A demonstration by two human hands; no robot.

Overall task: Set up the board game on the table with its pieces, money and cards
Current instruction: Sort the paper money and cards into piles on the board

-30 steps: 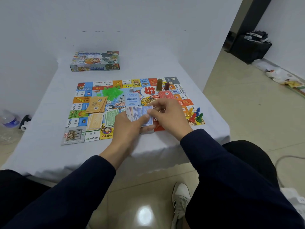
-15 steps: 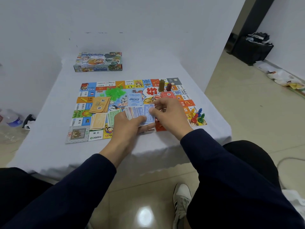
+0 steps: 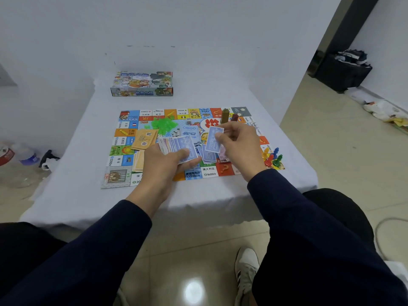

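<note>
The left hand holds a fanned stack of thin blue paper notes in its grip. The right hand pinches a single blue note just above the flat, glossy board, whose near squares read "2000" and "1600". Coloured plastic pawns stand on its right edge. Tan cards and green translucent pieces lie further in. The printed cardboard box sits at the cloth-covered table's far edge.

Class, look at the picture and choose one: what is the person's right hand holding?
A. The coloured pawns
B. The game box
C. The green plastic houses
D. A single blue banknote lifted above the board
D: the right hand pinches a single blue banknote raised over the game board, while the left hand holds the fanned stack of notes.
</note>
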